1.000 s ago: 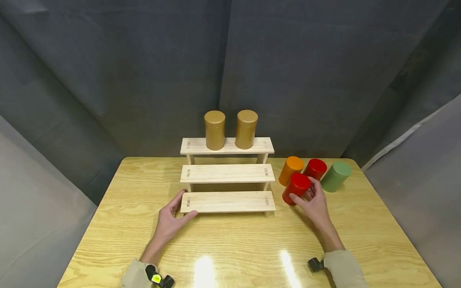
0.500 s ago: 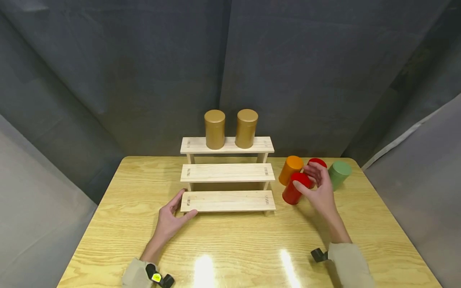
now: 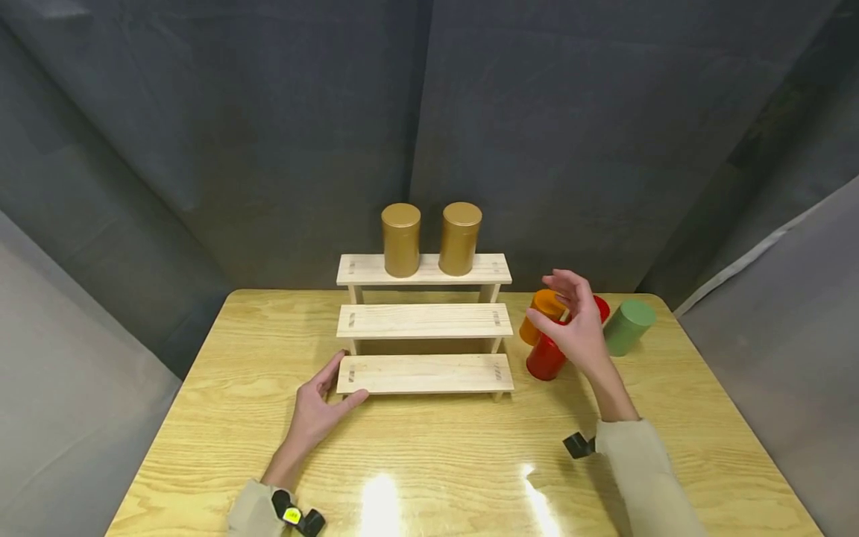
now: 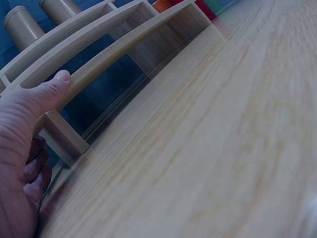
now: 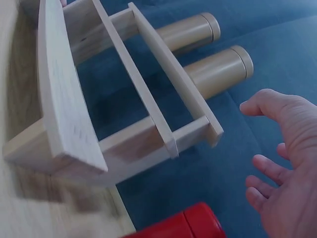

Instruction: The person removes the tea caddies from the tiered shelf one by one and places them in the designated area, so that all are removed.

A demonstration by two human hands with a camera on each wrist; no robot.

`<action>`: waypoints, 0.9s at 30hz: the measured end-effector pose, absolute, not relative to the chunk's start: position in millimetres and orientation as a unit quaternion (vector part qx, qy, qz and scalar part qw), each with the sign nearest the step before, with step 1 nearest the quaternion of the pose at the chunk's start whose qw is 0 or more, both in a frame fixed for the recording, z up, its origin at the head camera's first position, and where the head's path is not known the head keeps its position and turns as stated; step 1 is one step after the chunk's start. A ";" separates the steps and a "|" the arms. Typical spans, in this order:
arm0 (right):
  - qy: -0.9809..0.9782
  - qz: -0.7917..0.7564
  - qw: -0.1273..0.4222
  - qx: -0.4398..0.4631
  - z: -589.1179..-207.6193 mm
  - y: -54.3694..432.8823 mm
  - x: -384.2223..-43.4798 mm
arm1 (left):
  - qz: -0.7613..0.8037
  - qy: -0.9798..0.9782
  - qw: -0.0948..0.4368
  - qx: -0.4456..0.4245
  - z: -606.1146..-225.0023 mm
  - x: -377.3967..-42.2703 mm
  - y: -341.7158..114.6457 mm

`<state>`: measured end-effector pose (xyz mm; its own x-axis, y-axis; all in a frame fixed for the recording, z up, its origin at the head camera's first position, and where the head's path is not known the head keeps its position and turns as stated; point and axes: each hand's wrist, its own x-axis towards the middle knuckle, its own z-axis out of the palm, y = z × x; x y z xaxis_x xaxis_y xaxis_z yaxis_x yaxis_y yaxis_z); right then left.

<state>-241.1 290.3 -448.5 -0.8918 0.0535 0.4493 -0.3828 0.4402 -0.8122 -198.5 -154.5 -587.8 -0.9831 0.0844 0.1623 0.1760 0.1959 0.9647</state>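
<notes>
A three-step wooden display rack (image 3: 424,373) stands at mid-table. My left hand (image 3: 314,410) grips the left end of its lowest step, thumb at the front edge (image 4: 62,84) and fingers behind. One gold canister (image 3: 401,242) and a second gold canister (image 3: 458,242) stand on the top step. My right hand (image 3: 580,335) hangs over the canisters on the right, fingers loosely bent and holding nothing. Below it are an orange canister (image 3: 528,324), a front red canister (image 3: 546,362) and a rear red canister (image 3: 602,307), partly covered by the hand. Just right stands a green canister (image 3: 628,328).
The light wooden table (image 3: 429,462) ends right behind the rack, where a dark grey curtain (image 3: 268,149) hangs. Paler grey cloth (image 3: 792,335) closes off the right side. Each sleeve carries a small black wrist camera (image 3: 579,445).
My right hand has let go of the front red canister, passed over the rear red one and risen leftward over the orange one. The left hand has stayed on the rack.
</notes>
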 end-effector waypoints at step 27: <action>-0.817 0.538 0.131 0.159 -421.5 240.1 -305.5 | -0.629 -0.773 0.035 -0.077 -587.9 -198.4 -152.9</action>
<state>-305.5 240.1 -421.5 -0.9148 -0.1188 0.3860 -0.4014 0.3708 -0.8375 -198.4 -152.9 -587.9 -0.9858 0.0745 0.1508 0.1628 0.1968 0.9668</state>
